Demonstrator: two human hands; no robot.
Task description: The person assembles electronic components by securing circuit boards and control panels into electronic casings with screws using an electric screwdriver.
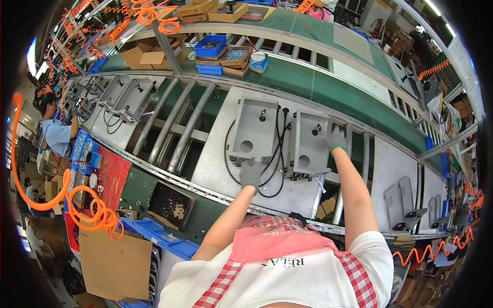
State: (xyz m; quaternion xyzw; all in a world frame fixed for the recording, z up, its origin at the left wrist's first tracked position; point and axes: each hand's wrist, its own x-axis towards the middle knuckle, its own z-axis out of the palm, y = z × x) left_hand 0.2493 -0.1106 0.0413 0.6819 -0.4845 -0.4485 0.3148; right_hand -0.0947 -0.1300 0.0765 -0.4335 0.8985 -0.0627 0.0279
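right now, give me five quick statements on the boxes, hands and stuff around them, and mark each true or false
1. The right hand is at the outer side of the right box. True.
2. The left hand is over at the orange hose. False: the left hand is at the near edge of the left box.
3. Each of these two boxes has a round hole in its base. True.
4. Both hands are without gloves. False: both wear gray gloves.
5. The cable beside the left box is white. False: the cable is black.
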